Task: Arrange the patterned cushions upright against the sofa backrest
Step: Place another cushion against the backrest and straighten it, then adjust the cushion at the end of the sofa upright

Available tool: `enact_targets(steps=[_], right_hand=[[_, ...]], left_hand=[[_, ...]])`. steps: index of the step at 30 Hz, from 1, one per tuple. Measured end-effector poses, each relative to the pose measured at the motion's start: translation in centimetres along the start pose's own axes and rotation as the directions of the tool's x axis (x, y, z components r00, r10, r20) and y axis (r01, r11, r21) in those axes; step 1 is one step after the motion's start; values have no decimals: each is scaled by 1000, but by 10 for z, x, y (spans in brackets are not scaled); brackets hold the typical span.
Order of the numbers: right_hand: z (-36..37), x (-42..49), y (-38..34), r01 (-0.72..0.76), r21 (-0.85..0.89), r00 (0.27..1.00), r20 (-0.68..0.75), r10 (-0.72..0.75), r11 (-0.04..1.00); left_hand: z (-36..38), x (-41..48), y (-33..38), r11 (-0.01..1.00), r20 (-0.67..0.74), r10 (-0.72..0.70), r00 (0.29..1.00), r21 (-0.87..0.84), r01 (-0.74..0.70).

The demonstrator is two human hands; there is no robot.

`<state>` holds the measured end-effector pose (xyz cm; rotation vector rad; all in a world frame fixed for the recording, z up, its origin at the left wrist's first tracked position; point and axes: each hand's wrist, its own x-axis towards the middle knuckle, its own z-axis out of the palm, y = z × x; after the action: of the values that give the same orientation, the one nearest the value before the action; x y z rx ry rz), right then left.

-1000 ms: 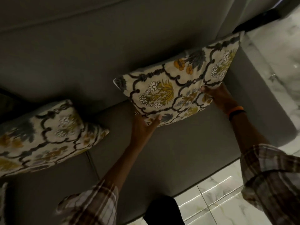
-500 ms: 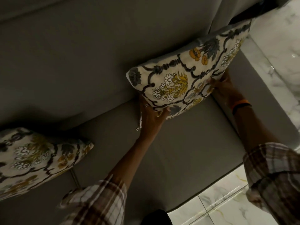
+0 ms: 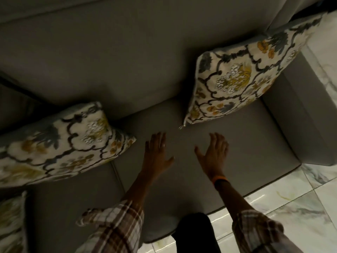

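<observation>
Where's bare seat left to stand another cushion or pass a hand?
Free: the seat strip at the backrest between the left cushion and the right cushion, and the seat front around the left hand and right hand, both empty. Crowded: the far left, where a third cushion pokes in, and the armrest corner.

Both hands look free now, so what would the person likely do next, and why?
Probably reach the left hand toward the left cushion. The right cushion already stands against the backrest, while the left one seems to lie flatter on the seat.
</observation>
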<state>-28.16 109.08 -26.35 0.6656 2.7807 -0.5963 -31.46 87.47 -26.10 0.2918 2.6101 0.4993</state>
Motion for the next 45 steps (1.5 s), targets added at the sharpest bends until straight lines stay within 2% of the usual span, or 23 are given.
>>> enact_targets(steps=[2, 4, 10, 15, 18, 20, 23, 25, 27, 29, 31, 33, 34, 36, 37, 39, 41, 45], right_hand=[[25, -38, -31, 147, -74, 987, 77, -141, 986], [48, -76, -69, 248, -99, 963, 130, -235, 964], [123, -205, -192, 454, -83, 870, 257, -422, 887], [191, -330, -300, 486, -53, 846, 278, -455, 872], [233, -401, -357, 457, -31, 846, 323, -424, 889], [259, -443, -397, 399, 33, 857, 343, -385, 916], [296, -489, -443, 197, 239, 850, 442, -287, 951], [320, -505, -463, -4, 386, 818, 532, -218, 923], [334, -510, -472, -198, 437, 770, 623, -137, 877], [347, -505, -479, -369, 449, 681, 727, -92, 814], [354, -495, -484, -407, 414, 694, 719, -19, 814], [353, -489, -495, -398, 371, 682, 731, 0, 839], [350, -488, -502, -395, 392, 671, 740, -30, 830], [341, -488, -512, -301, 488, 753, 649, -110, 819], [336, -487, -520, -226, 553, 806, 569, -165, 802], [324, -483, -539, -76, 635, 848, 447, -285, 769], [318, -471, -561, 75, 673, 858, 332, -391, 736], [313, -443, -609, 203, 694, 851, 224, -475, 691]], left_hand=[[3, -36, -39, 992, 53, 37, 998, 120, -43], [1, -74, -78, 989, 72, 16, 997, 143, -26], [-15, -204, -215, 986, -82, -109, 991, 115, 118], [-37, -329, -350, 966, -186, -238, 953, 58, 252], [-53, -406, -433, 941, -223, -327, 919, 15, 338], [-60, -454, -493, 924, -243, -376, 894, -24, 382], [-64, -505, -572, 864, -219, -501, 837, -179, 470], [-62, -527, -620, 732, -136, -636, 760, -417, 538], [-61, -538, -657, 490, 32, -740, 672, -659, 571], [-58, -542, -689, 255, 193, -749, 633, -798, 546], [-54, -542, -707, 56, 340, -699, 629, -851, 522], [-54, -542, -715, -57, 421, -638, 645, -861, 506], [-56, -541, -716, -69, 406, -626, 665, -879, 472], [-65, -542, -718, -46, 297, -640, 709, -935, 351], [-73, -542, -720, -14, 227, -656, 720, -957, 289], [-93, -539, -728, 76, 87, -697, 712, -978, 194], [-116, -531, -744, 158, -31, -701, 713, -981, 113], [-162, -496, -775, 277, -161, -669, 725, -960, 42]])
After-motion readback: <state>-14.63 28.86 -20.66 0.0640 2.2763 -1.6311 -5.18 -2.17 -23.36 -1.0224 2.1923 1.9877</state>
